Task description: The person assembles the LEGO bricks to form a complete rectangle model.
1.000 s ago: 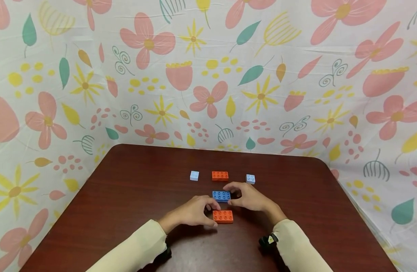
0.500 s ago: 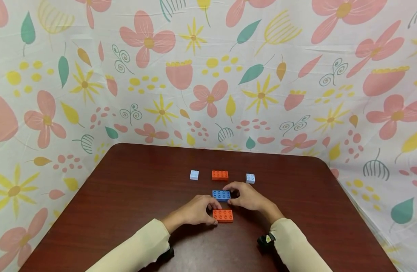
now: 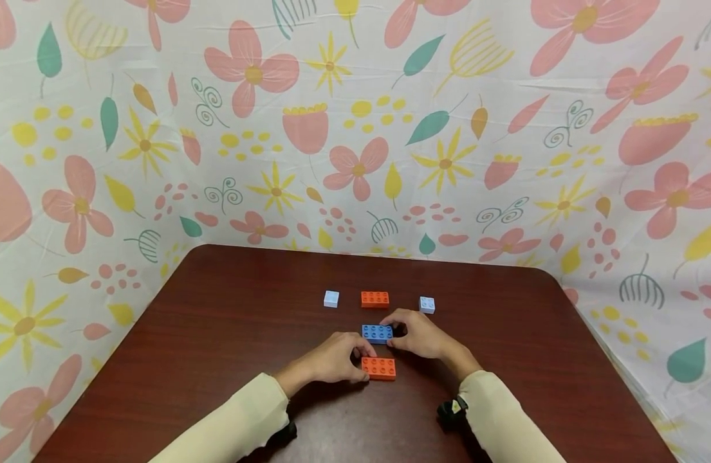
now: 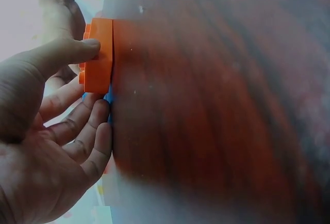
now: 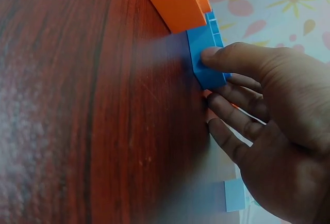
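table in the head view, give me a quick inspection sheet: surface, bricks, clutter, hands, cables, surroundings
Surface: dark reddish-brown table, pale sheen on the person's side.
Bricks at the hands: near orange brick and blue brick, studs up, apart from each other.
Other bricks: far orange brick between left pale-blue brick and right pale-blue brick.
Clutter: nothing seen.
Hands: left hand pinches the near orange brick; right hand pinches the blue brick.
Cables: nothing seen.
Surroundings: floral backdrop behind the table.

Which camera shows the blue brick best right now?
The head view: the studded top of the blue brick shows nearly whole. The right wrist view is closer, but the right hand and the nearer orange brick hide parts. The left wrist view shows only slivers, behind that brick and the left hand.
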`<state>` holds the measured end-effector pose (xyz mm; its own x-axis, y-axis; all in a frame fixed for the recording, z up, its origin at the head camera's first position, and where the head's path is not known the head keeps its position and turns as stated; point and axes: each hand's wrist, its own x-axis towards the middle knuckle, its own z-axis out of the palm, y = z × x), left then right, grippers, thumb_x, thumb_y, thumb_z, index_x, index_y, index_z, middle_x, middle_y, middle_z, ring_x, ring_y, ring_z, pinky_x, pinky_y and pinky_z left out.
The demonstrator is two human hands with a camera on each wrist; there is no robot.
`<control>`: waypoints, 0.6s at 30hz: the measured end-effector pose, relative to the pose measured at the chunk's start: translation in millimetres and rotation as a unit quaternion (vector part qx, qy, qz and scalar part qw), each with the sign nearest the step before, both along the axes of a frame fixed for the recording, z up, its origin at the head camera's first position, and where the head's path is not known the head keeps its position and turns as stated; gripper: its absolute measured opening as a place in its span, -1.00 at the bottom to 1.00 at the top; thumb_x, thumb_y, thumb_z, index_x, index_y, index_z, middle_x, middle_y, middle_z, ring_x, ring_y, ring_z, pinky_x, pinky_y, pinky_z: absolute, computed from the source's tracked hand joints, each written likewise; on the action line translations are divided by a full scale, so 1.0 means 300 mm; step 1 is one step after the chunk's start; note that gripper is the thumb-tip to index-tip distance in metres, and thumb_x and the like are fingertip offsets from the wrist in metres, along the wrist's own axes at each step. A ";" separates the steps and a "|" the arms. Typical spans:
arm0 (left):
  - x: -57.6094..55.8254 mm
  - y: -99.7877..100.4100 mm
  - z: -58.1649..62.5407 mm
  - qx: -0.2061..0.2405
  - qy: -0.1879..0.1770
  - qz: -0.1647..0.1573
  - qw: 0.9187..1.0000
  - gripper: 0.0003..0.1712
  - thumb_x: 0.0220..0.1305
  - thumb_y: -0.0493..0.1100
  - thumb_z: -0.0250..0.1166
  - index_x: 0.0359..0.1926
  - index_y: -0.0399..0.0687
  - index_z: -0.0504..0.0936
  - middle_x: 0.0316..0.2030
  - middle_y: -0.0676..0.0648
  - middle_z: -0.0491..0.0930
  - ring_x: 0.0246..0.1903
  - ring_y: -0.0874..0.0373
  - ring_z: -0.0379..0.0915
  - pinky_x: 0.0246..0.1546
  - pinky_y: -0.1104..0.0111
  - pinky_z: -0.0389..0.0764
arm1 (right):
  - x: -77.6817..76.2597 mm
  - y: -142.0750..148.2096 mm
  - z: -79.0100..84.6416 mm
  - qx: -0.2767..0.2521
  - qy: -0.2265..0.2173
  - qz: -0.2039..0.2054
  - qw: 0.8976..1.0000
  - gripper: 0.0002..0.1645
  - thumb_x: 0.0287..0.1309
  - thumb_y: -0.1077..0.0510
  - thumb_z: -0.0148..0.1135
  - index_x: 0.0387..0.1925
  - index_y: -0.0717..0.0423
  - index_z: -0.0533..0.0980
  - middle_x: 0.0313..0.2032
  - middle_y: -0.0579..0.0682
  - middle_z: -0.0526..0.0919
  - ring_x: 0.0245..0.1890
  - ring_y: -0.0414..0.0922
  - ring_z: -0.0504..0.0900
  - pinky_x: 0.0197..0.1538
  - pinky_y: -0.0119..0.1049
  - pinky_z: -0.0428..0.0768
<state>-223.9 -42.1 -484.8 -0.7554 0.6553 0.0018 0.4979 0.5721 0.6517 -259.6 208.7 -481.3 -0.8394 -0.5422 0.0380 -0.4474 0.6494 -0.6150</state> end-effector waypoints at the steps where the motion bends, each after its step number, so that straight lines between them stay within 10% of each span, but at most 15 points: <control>1: 0.000 -0.001 0.000 0.001 0.000 -0.001 1.000 -0.64 0.07 -0.09 0.59 -0.07 0.11 0.76 -0.17 0.12 0.69 -0.14 0.33 0.55 -0.06 0.46 0.58 | 0.000 0.000 0.001 0.000 0.002 0.001 1.000 -0.61 0.20 0.19 0.45 0.07 0.03 0.67 -0.06 -0.08 0.70 -0.12 -0.14 0.59 -0.04 -0.30 0.61; 18: -0.033 -0.076 0.036 0.024 0.016 0.026 0.999 -0.66 0.10 -0.10 0.57 -0.06 0.09 0.76 -0.12 0.11 0.71 -0.12 0.21 0.62 -0.06 0.37 0.60 | 0.034 0.045 0.030 -0.016 0.002 0.000 1.000 -0.60 0.23 0.16 0.43 0.11 -0.02 0.65 0.02 -0.08 0.70 -0.04 -0.09 0.62 0.05 -0.19 0.63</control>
<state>-233.9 -64.9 -474.1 -0.7875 0.6137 0.0570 0.4895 0.5664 0.6630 -249.5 222.1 -472.2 -0.8389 -0.5410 0.0594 -0.4506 0.6292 -0.6333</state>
